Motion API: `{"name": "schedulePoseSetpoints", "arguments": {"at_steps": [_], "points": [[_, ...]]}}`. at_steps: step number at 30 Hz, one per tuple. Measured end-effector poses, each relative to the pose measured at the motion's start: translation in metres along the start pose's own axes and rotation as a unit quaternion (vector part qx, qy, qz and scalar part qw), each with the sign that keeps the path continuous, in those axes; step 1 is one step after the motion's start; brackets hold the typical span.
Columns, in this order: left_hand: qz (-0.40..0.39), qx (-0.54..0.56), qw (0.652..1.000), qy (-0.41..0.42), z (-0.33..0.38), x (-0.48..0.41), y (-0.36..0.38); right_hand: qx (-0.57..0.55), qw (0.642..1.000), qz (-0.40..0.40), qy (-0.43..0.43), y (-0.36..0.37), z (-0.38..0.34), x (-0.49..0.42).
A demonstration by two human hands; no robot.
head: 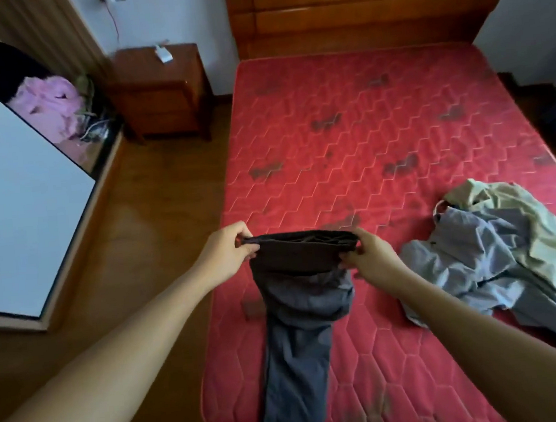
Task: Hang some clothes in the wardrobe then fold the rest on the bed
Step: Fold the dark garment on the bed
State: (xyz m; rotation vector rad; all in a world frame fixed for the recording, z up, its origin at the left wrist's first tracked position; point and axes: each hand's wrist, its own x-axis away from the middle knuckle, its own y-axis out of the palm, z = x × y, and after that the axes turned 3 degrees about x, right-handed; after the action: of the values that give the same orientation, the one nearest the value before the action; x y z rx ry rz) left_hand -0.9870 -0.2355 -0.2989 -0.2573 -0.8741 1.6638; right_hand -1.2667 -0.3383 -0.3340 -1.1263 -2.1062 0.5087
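Bed (380, 129): red mattress cover, quilted in a pale-stitched hexagon pattern, with scattered dark grey motifs.

Trousers (297, 342), at the bed's near edge: dark slate-blue legs. The waistband section is darker, brown-black.

Crumpled garment (466, 256), toward the right edge: light blue-grey.

Second garment (537, 223), lying against it: pale yellow-green.

Headboard (370, 7): glossy reddish-brown wood.

Nightstand (161, 93): the same reddish-brown, with a white item (163, 53) on top.

Floor (144, 221): mid-brown wood.

Beyond the bed's left edge: pink garment (50, 105), black garment (9, 72), white panel (20, 204).

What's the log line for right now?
left hand: holds trousers | right hand: holds trousers | clothes pile: unfolded on mattress
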Motion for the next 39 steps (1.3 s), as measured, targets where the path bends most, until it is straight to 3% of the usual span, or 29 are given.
{"name": "schedulePoseSetpoints", "arguments": {"at_steps": [3, 5, 7, 9, 13, 18, 23, 26, 31, 35, 39], "points": [[0.056, 0.006, 0.998, 0.018, -0.006, -0.077, -0.001, 0.0, 1.0, 0.028, -0.01, -0.002, -0.012, -0.076], [0.09, 0.084, 0.992, 0.028, -0.005, -0.123, 0.002, -0.082, 0.995, 0.056, 0.0, -0.008, -0.023, -0.123], [0.093, 0.163, 0.982, -0.014, -0.013, -0.147, 0.016, -0.168, 0.984, 0.053, 0.027, -0.001, -0.022, -0.151], [0.091, 0.151, 0.983, -0.059, -0.043, -0.148, 0.047, -0.161, 0.984, 0.043, 0.057, 0.027, 0.002, -0.158], [0.02, 0.084, 0.983, -0.165, -0.149, -0.098, 0.138, -0.16, 0.971, 0.021, 0.175, 0.123, 0.107, -0.132], [-0.092, 0.056, 0.952, -0.287, -0.273, -0.023, 0.244, -0.162, 0.932, -0.048, 0.321, 0.229, 0.225, -0.072], [-0.151, 0.07, 0.922, -0.35, -0.34, 0.048, 0.329, -0.205, 0.891, -0.091, 0.395, 0.319, 0.292, -0.016], [-0.106, 0.078, 0.929, -0.346, -0.358, 0.07, 0.358, -0.263, 0.873, -0.071, 0.404, 0.357, 0.303, 0.005], [-0.068, 0.067, 0.943, -0.318, -0.369, 0.089, 0.375, -0.277, 0.881, -0.023, 0.383, 0.39, 0.3, 0.028], [-0.134, 0.146, 0.918, -0.343, -0.363, 0.1, 0.372, -0.31, 0.872, 0.003, 0.378, 0.388, 0.297, 0.036], [-0.156, 0.197, 0.9, -0.355, -0.366, 0.116, 0.374, -0.366, 0.853, -0.043, 0.369, 0.384, 0.301, 0.045]]}}
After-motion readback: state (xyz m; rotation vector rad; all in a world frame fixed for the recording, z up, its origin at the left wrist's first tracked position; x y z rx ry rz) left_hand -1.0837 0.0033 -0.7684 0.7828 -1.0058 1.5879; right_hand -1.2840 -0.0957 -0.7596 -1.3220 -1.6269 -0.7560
